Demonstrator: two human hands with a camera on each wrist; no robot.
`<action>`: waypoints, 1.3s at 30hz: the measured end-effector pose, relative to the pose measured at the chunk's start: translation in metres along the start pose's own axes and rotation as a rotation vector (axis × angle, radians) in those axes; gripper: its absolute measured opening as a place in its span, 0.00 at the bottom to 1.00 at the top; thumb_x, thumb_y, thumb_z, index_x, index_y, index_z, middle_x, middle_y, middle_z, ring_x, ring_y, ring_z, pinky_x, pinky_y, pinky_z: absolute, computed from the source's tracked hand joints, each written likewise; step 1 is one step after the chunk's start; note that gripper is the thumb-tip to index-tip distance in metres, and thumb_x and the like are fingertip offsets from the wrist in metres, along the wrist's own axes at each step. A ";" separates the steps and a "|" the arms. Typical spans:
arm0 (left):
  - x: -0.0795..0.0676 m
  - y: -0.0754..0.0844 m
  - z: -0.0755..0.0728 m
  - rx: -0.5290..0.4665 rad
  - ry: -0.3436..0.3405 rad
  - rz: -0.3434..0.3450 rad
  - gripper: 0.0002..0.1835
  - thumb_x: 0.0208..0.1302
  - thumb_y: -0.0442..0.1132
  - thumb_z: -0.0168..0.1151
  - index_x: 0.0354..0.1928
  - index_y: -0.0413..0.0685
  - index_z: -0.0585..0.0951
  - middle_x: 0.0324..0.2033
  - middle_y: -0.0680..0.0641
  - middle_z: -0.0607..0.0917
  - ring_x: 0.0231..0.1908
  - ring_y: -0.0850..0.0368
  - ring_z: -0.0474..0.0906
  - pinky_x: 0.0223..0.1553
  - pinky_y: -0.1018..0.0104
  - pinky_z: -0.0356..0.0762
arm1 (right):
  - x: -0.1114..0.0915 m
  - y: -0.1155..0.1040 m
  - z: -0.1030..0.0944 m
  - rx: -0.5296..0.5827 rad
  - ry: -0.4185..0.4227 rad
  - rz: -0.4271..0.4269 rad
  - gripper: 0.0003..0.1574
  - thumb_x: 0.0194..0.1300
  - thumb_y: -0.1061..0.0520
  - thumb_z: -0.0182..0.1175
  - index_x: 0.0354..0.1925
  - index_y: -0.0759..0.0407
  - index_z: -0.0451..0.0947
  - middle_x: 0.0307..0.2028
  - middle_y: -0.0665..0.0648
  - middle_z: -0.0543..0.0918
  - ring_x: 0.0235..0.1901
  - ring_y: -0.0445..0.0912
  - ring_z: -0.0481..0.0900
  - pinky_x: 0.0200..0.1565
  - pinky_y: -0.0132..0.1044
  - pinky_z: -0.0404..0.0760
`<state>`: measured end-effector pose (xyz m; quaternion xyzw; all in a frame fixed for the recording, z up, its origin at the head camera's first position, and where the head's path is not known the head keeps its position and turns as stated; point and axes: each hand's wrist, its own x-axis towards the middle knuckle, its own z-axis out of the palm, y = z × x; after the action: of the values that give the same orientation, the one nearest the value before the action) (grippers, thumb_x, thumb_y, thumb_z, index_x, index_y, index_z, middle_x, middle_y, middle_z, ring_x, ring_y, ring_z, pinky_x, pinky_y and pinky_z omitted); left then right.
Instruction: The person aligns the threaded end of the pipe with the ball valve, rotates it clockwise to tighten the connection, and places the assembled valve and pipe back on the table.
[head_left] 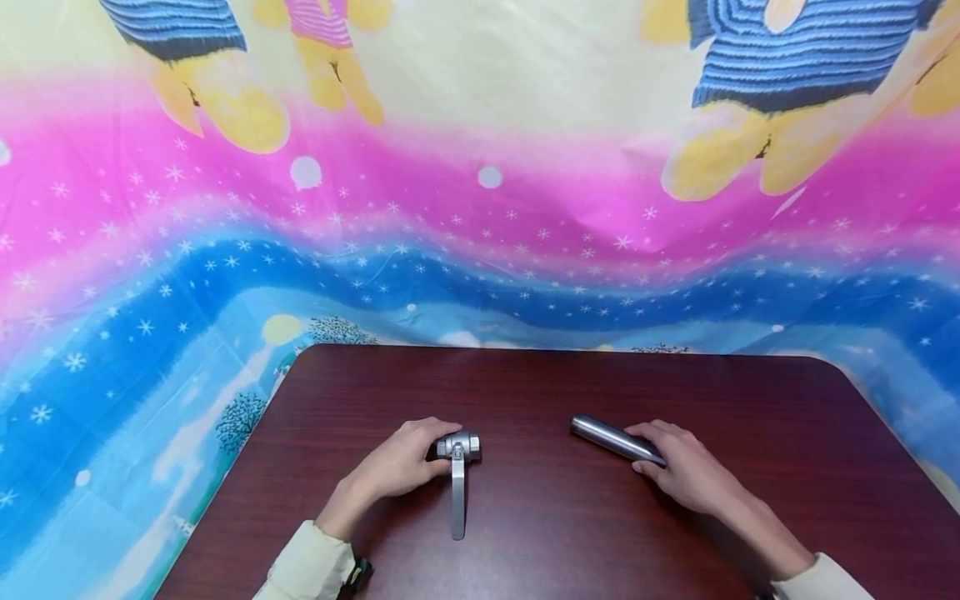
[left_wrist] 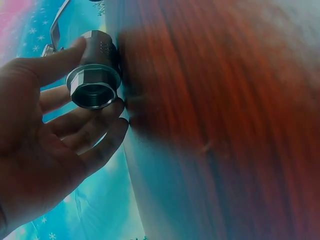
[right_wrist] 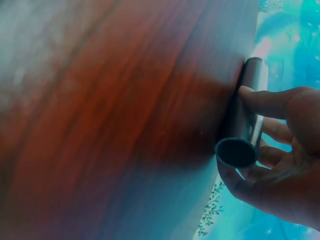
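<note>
Head: left hand (head_left: pixel 405 462) pinches valve (head_left: pixel 458 467); right hand (head_left: pixel 686 471) grips pipe (head_left: pixel 613 437), well apart at table (head_left: pixel 517 383). Left wrist: off-centre lever (left_wrist: pixel 56 27) might twist a loose hold. Right wrist: fingers round pipe; slackened, it could roll.

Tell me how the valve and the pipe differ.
The valve has a compact body with a long lever; the pipe is a plain, straight tube. The valve's lever points back toward the person, while the pipe lies slantwise, its far end angled leftward. The left hand holds the valve; the right hand holds the pipe. Both look like gray metal and show a round opening.
</note>
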<state>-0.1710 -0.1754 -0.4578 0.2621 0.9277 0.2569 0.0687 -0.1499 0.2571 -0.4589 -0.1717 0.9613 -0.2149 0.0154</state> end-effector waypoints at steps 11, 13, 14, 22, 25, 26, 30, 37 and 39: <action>0.002 0.004 -0.002 0.060 0.016 0.041 0.22 0.70 0.34 0.69 0.65 0.42 0.84 0.54 0.47 0.88 0.46 0.58 0.82 0.48 0.60 0.84 | 0.000 0.002 -0.002 0.032 -0.006 -0.007 0.27 0.68 0.60 0.73 0.64 0.62 0.82 0.51 0.56 0.88 0.43 0.43 0.80 0.38 0.35 0.78; 0.002 0.005 -0.003 0.067 0.019 0.038 0.20 0.70 0.35 0.69 0.63 0.43 0.84 0.53 0.48 0.88 0.45 0.59 0.81 0.47 0.60 0.83 | 0.000 0.003 -0.002 0.039 -0.001 -0.010 0.27 0.68 0.60 0.72 0.63 0.63 0.82 0.51 0.56 0.88 0.42 0.42 0.80 0.38 0.34 0.77; 0.002 0.006 -0.004 0.067 0.019 0.037 0.20 0.70 0.35 0.69 0.63 0.44 0.84 0.53 0.48 0.88 0.44 0.59 0.81 0.47 0.60 0.83 | 0.000 0.003 -0.002 0.042 -0.001 -0.012 0.27 0.68 0.60 0.72 0.63 0.63 0.82 0.51 0.56 0.88 0.42 0.42 0.80 0.38 0.34 0.77; 0.002 0.007 -0.005 0.067 0.000 0.052 0.20 0.71 0.33 0.66 0.64 0.43 0.84 0.54 0.48 0.86 0.47 0.57 0.81 0.50 0.58 0.84 | -0.001 0.007 -0.005 0.031 0.001 -0.044 0.25 0.67 0.64 0.72 0.62 0.60 0.83 0.54 0.57 0.88 0.48 0.46 0.83 0.42 0.37 0.81; 0.003 0.006 -0.004 0.057 -0.010 0.046 0.21 0.72 0.33 0.66 0.65 0.43 0.83 0.54 0.49 0.86 0.48 0.58 0.81 0.51 0.59 0.84 | -0.002 0.008 -0.005 0.033 0.006 -0.066 0.25 0.66 0.65 0.72 0.61 0.59 0.83 0.53 0.56 0.88 0.48 0.46 0.84 0.43 0.38 0.82; 0.003 0.006 -0.004 0.053 -0.012 0.046 0.21 0.72 0.33 0.66 0.65 0.43 0.83 0.54 0.48 0.85 0.47 0.58 0.81 0.51 0.60 0.84 | -0.003 0.008 -0.005 0.031 0.008 -0.071 0.24 0.66 0.65 0.72 0.60 0.58 0.84 0.52 0.55 0.88 0.48 0.46 0.84 0.43 0.39 0.83; 0.004 0.006 -0.003 0.046 -0.018 0.046 0.21 0.72 0.33 0.66 0.65 0.43 0.83 0.54 0.48 0.85 0.46 0.59 0.79 0.49 0.62 0.83 | -0.003 0.010 -0.006 0.023 0.003 -0.088 0.24 0.66 0.66 0.72 0.59 0.56 0.84 0.51 0.52 0.87 0.48 0.45 0.83 0.45 0.40 0.84; 0.005 0.005 -0.003 0.029 -0.019 0.055 0.21 0.72 0.31 0.65 0.65 0.41 0.82 0.54 0.46 0.85 0.47 0.57 0.80 0.51 0.59 0.84 | -0.005 0.011 -0.007 0.021 0.010 -0.113 0.25 0.64 0.67 0.72 0.58 0.53 0.84 0.50 0.48 0.86 0.48 0.44 0.83 0.47 0.41 0.84; 0.005 0.004 -0.002 0.027 -0.025 0.058 0.20 0.72 0.31 0.65 0.65 0.42 0.82 0.54 0.47 0.86 0.47 0.58 0.80 0.51 0.60 0.84 | -0.007 0.010 -0.007 0.021 0.013 -0.115 0.25 0.64 0.67 0.72 0.57 0.52 0.84 0.50 0.47 0.86 0.48 0.43 0.82 0.47 0.41 0.84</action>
<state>-0.1738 -0.1707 -0.4533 0.2930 0.9221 0.2432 0.0691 -0.1475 0.2710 -0.4574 -0.2250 0.9477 -0.2265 -0.0014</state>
